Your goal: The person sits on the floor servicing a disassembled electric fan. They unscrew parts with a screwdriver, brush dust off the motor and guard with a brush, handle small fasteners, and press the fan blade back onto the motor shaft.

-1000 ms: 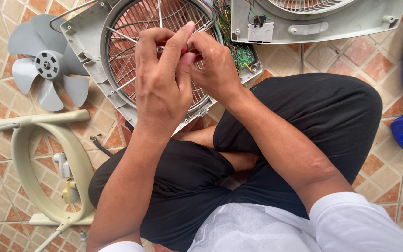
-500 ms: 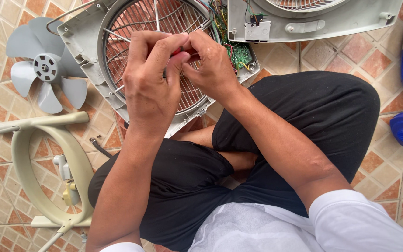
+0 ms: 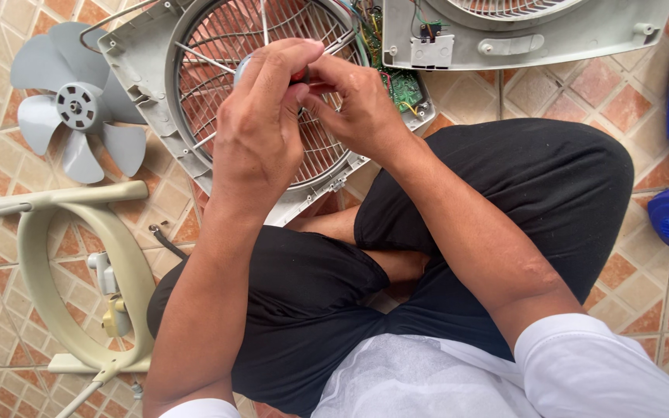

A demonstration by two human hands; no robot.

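Tiled floor (image 3: 629, 108) with fan blade (image 3: 75, 108), grille housing (image 3: 156, 93).

No packages, signs or screens can be seen. A label cannot be made out on any of the fan parts lying on the tiled floor (image 3: 598, 101), nor on the blue objects at the right edge.

Fan blade (image 3: 71, 108) left of grille housing (image 3: 156, 93); stand ring (image 3: 79, 271) below blade; second housing (image 3: 536, 39) right.
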